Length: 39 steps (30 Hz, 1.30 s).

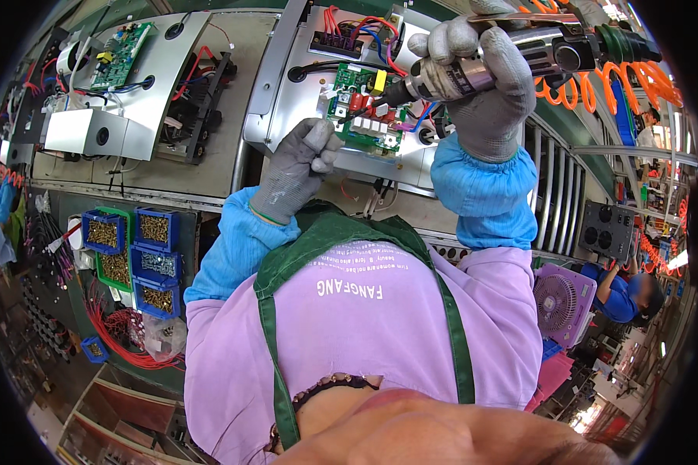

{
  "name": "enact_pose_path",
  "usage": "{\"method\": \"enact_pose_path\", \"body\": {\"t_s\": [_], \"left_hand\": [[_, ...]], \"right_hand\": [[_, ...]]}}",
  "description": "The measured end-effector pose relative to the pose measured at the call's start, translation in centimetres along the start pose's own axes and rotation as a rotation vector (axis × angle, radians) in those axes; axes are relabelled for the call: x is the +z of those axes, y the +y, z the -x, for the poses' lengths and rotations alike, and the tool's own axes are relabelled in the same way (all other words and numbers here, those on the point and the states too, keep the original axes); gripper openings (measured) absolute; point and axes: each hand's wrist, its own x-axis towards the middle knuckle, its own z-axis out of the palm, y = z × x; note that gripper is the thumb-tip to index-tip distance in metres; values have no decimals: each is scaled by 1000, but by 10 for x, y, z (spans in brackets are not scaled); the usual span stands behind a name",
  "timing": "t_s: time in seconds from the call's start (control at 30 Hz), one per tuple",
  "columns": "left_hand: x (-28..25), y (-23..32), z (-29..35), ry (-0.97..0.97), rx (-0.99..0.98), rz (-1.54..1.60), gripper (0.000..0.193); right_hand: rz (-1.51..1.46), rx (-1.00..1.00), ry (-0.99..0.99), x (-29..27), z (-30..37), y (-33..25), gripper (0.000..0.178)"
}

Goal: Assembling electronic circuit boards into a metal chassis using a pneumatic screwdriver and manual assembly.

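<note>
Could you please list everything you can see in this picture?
Driver: one, silver and black, in right hand, tip on the near board.
Boards: two, green, one on each metal chassis.
Chassis: two, grey, on the line.
Hose: one, orange, coiled, upper right.
Bins: several, blue, holding screws, left.
Wires: bundle, red, lower left.
Fan: one, purple, right.
Left hand: grey glove, closed, beside the board.
Right hand: grey glove, gripping the driver.
</note>
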Motion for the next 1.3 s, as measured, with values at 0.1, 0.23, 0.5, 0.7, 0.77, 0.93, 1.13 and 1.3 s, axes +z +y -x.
{"method": "enact_pose_path", "body": {"t_s": [0.1,0.23,0.5,0.7,0.77,0.93,1.13,1.3], "left_hand": [[12,4,3,108,-39,14,23],[-6,-1,-4,-107,-27,42,26],[-6,-2,-7,-172,-80,-23,35],[-4,-9,-10,-101,5,-60,39],[-4,-9,-11,-68,39,-116,38],[1,-7,-7,17,28,-146,37],[-2,-4,-7,167,8,-9,36],[11,-3,6,167,34,-170,38]], "right_hand": [[22,-6,25,7,1,-2,34],[-17,68,-26,4,3,-4,34],[-95,84,13,5,5,-1,35],[-40,-18,10,8,0,4,34],[-64,50,-31,4,2,5,33],[-14,2,19,7,1,8,33],[92,21,7,6,0,8,32],[304,13,82,17,1,18,27]]}}
